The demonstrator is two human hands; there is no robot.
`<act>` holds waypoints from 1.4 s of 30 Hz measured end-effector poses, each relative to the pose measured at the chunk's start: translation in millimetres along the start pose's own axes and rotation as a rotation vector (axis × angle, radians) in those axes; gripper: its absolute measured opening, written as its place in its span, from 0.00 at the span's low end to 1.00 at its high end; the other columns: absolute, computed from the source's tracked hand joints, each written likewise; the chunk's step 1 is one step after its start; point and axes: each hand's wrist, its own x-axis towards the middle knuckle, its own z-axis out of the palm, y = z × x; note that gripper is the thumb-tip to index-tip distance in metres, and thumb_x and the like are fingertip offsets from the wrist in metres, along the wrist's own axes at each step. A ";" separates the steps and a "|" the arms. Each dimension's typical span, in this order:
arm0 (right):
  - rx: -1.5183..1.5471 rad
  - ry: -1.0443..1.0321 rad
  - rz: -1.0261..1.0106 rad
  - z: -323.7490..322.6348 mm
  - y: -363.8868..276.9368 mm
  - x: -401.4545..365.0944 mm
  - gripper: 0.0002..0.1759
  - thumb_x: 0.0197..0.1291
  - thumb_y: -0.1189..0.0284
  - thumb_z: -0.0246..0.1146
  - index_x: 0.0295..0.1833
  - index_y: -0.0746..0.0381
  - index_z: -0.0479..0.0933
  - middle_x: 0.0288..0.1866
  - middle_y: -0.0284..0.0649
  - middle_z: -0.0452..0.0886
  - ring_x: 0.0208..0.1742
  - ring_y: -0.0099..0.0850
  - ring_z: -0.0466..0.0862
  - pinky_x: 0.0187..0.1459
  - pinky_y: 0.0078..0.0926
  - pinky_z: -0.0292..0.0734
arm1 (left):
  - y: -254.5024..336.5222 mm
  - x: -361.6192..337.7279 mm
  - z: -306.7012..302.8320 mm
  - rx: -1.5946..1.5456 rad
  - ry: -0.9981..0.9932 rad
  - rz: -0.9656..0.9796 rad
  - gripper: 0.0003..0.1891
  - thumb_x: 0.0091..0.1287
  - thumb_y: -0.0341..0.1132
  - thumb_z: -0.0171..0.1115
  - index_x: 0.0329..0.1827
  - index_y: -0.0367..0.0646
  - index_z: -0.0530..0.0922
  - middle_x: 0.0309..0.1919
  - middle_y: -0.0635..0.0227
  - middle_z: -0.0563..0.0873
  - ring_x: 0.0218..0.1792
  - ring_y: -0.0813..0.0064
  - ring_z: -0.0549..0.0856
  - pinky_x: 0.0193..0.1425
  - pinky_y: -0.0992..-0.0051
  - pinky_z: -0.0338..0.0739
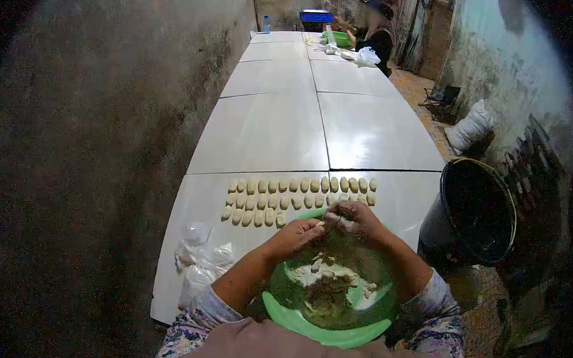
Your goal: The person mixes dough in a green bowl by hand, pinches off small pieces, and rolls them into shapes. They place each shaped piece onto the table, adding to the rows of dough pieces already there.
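Note:
My left hand (298,235) and my right hand (352,220) meet above the far rim of a green basin (292,320). Both have their fingers closed, and a small pale piece, which looks like dough (321,225), shows between them. White powder (320,273) and a brownish mass (327,298) lie inside the basin. Just beyond, rows of small oval dough pieces (272,201) rest on the white table (263,135); my right hand hides part of the nearer rows.
Plastic bags (205,265) lie at the table's left edge. A large black bucket (476,215) stands at the right, with a white sack (470,127) beyond. At the far end sits a person (379,38) near another green basin (336,39), a blue crate (316,16) and a bottle (266,24).

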 end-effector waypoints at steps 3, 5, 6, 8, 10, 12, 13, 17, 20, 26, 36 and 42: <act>0.003 0.042 0.074 -3.2 6.5 4.5 0.10 0.61 0.69 0.59 0.40 0.66 0.76 0.34 0.40 0.81 0.37 0.25 0.79 0.41 0.26 0.74 | 3.3 -2.3 2.4 -0.208 -0.024 -0.117 0.21 0.70 0.49 0.48 0.45 0.37 0.76 0.36 0.67 0.80 0.38 0.77 0.76 0.46 0.74 0.70; 0.166 0.004 0.061 -2.2 -6.3 -0.3 0.10 0.62 0.70 0.59 0.45 0.64 0.76 0.37 0.37 0.79 0.41 0.21 0.75 0.45 0.22 0.70 | 21.7 -6.3 2.2 -0.078 -0.005 -0.119 0.19 0.70 0.47 0.49 0.46 0.36 0.75 0.37 0.67 0.79 0.39 0.77 0.76 0.47 0.74 0.71; 0.143 -0.075 0.031 -1.6 -7.7 -2.0 0.09 0.61 0.71 0.60 0.44 0.65 0.76 0.36 0.37 0.79 0.40 0.22 0.75 0.45 0.23 0.71 | 20.2 -6.9 2.7 -0.078 -0.005 -0.120 0.19 0.70 0.47 0.49 0.46 0.36 0.75 0.37 0.67 0.79 0.39 0.77 0.76 0.47 0.74 0.71; -0.059 -0.111 -0.094 -0.8 16.2 2.1 0.08 0.57 0.73 0.64 0.39 0.66 0.76 0.35 0.37 0.79 0.38 0.23 0.76 0.42 0.25 0.72 | 14.2 -7.5 5.1 -0.116 -0.002 -0.043 0.17 0.70 0.44 0.50 0.46 0.36 0.75 0.37 0.67 0.79 0.38 0.77 0.76 0.47 0.74 0.71; 0.010 -0.087 -0.041 0.1 12.4 0.9 0.08 0.57 0.73 0.64 0.38 0.67 0.76 0.34 0.37 0.79 0.37 0.23 0.76 0.42 0.25 0.73 | 8.5 -4.3 6.0 -0.050 0.010 0.025 0.17 0.70 0.43 0.50 0.47 0.36 0.75 0.37 0.67 0.79 0.38 0.77 0.76 0.46 0.74 0.71; -0.085 -0.094 0.014 -2.6 2.1 0.1 0.07 0.59 0.73 0.61 0.40 0.66 0.77 0.34 0.36 0.80 0.36 0.23 0.77 0.41 0.23 0.73 | 8.4 -5.6 8.4 -0.186 -0.032 0.029 0.17 0.70 0.43 0.50 0.48 0.36 0.75 0.37 0.69 0.80 0.38 0.79 0.76 0.46 0.75 0.71; -0.085 -0.093 0.014 -3.6 0.9 0.4 0.07 0.59 0.73 0.61 0.40 0.66 0.77 0.34 0.36 0.80 0.36 0.23 0.77 0.41 0.23 0.73 | 6.7 -3.2 7.0 -0.185 -0.033 0.030 0.17 0.70 0.43 0.50 0.48 0.36 0.75 0.37 0.69 0.80 0.38 0.79 0.76 0.46 0.75 0.71; 0.046 0.089 -0.031 -10.2 1.8 3.6 0.16 0.66 0.63 0.53 0.46 0.65 0.78 0.38 0.40 0.82 0.37 0.25 0.80 0.42 0.23 0.74 | 10.4 -0.4 6.1 -0.159 0.027 -0.023 0.18 0.70 0.45 0.50 0.48 0.37 0.75 0.35 0.71 0.79 0.37 0.82 0.75 0.44 0.77 0.71; 0.375 -0.005 0.122 -16.2 2.3 2.5 0.15 0.65 0.65 0.55 0.45 0.65 0.78 0.38 0.39 0.82 0.39 0.26 0.81 0.42 0.23 0.75 | 10.7 -2.4 7.0 -0.290 0.050 -0.017 0.18 0.70 0.45 0.50 0.47 0.37 0.75 0.34 0.70 0.80 0.37 0.81 0.75 0.43 0.77 0.71; 0.004 0.130 -0.085 -3.6 26.6 3.2 0.15 0.51 0.70 0.66 0.44 0.64 0.77 0.38 0.39 0.82 0.40 0.29 0.83 0.39 0.26 0.78 | 4.5 1.2 6.5 -0.292 0.053 -0.028 0.20 0.70 0.47 0.49 0.48 0.36 0.74 0.35 0.67 0.81 0.37 0.78 0.78 0.45 0.75 0.72; -0.311 0.033 -0.338 -0.5 -4.1 -1.2 0.21 0.41 0.75 0.70 0.45 0.59 0.76 0.42 0.43 0.72 0.42 0.39 0.77 0.43 0.33 0.74 | 34.7 -9.5 1.3 -0.618 0.195 -0.094 0.19 0.67 0.46 0.55 0.46 0.35 0.76 0.37 0.65 0.84 0.35 0.78 0.82 0.45 0.77 0.77; -0.342 0.174 -0.382 4.2 -18.7 -5.2 0.36 0.43 0.71 0.69 0.62 0.57 0.67 0.59 0.49 0.71 0.54 0.45 0.75 0.56 0.37 0.70 | 23.0 -6.5 -2.2 -0.498 0.170 -0.099 0.16 0.68 0.40 0.55 0.50 0.37 0.76 0.37 0.67 0.84 0.36 0.79 0.81 0.44 0.77 0.76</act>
